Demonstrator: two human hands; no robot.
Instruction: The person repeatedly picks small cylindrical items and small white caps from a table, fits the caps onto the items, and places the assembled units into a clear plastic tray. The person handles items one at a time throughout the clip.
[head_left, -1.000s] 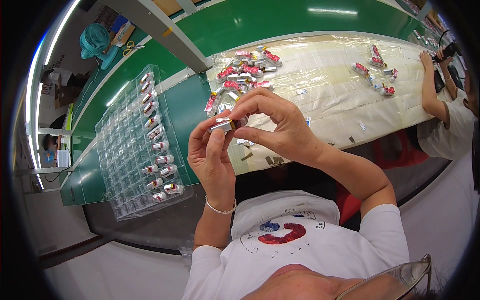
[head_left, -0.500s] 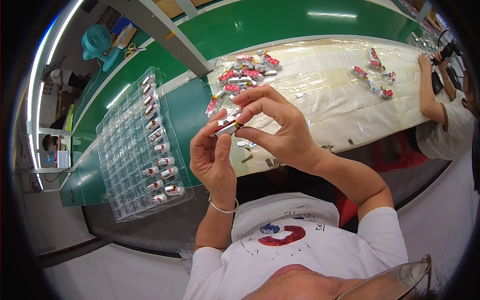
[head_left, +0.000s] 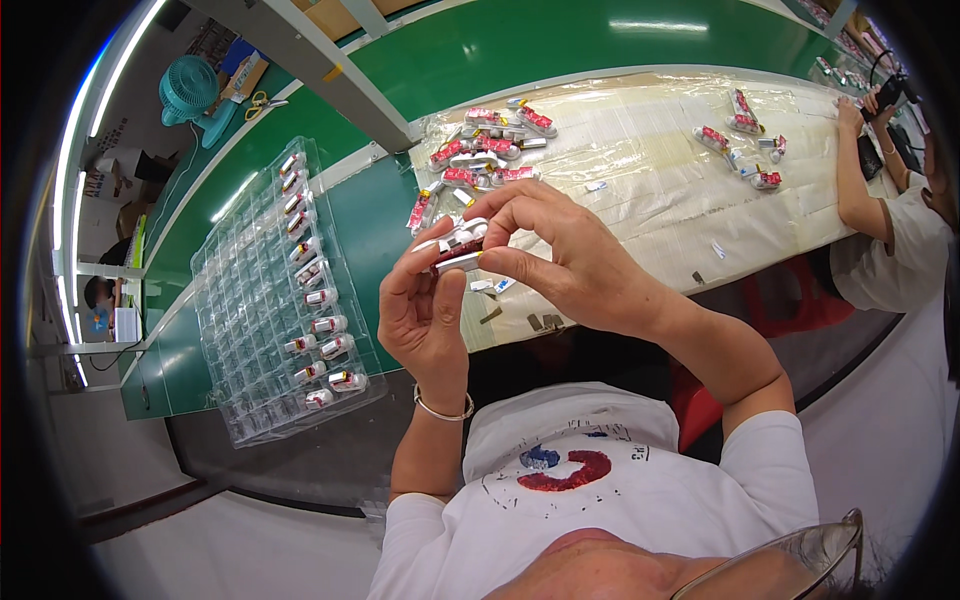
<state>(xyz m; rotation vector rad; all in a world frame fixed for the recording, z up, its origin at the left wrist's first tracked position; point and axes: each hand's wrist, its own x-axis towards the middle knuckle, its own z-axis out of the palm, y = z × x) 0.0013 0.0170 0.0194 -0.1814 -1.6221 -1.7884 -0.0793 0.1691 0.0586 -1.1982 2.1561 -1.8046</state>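
Note:
Both hands hold one small white, dark-red and silver assembly [head_left: 462, 262] in front of me, over the table's near edge. My left hand [head_left: 428, 325] pinches it from the left, thumb below and fingers behind. At its other end, the thumb and forefinger of my right hand [head_left: 575, 262] close on it. A silver block shows along its lower side and rounded white plastic on top; the fingers cover its ends. Just beyond lies a pile of similar red-and-white assemblies [head_left: 490, 150]. To the left, a clear plastic compartment tray [head_left: 250, 335] has several such pieces along its right side.
Yellowish film-covered boards [head_left: 640, 130] lie on the green bench [head_left: 560, 45]. A metal post [head_left: 320, 80] rises behind the tray. A teal fan [head_left: 190, 90] and scissors [head_left: 264, 104] are at far left. Another person's arm [head_left: 860, 180] rests at right near more loose pieces [head_left: 745, 150].
The assembly has turned slightly in my fingers: its yellowish end no longer shows, and more dark red does. My right fingertips have shifted a little along it. Both hands still grip it.

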